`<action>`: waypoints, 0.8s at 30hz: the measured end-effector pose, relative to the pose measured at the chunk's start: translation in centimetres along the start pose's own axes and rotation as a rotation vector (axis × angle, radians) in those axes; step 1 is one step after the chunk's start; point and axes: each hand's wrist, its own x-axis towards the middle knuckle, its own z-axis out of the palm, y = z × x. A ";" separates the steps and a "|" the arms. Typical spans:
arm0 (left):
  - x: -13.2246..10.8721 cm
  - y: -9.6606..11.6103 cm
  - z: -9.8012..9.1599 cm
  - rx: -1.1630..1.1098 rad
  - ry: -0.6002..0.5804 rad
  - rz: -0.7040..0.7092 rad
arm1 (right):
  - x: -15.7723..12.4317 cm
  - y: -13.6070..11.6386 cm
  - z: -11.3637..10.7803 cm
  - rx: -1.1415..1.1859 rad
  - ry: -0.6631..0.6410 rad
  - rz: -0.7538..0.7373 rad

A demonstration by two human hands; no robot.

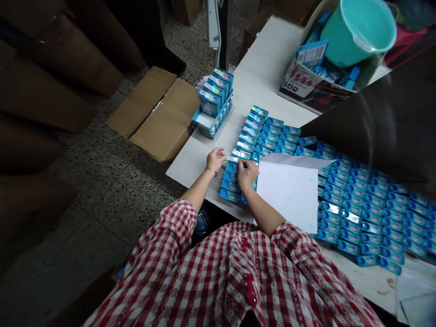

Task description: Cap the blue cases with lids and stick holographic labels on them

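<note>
My left hand (215, 159) is closed in a pinch on one end of a small clear strip (232, 159), which looks like a sticker or tape. Its other end reaches my right hand (248, 173), whose fingers are closed on it just above the small blue boxes. Those blue boxes (229, 185) stand upright in tight rows under and around both hands. Several rows on the far left edge have a shiny strip across the top (245, 138). White paper sheets (287, 193) lie on the boxes right beside my right hand, with one edge lifted.
A blue display tray (215, 119) with several blue packs stands at the table's (185, 165) left edge. At the back, a carton (299, 86) holds a turquoise bucket (361, 32) and blue packs. A flattened brown carton (163, 118) lies left of the table.
</note>
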 end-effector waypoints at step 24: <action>-2.3 3.3 4.2 0.282 0.048 0.323 | 8.3 2.4 -12.9 -0.478 -0.091 -0.588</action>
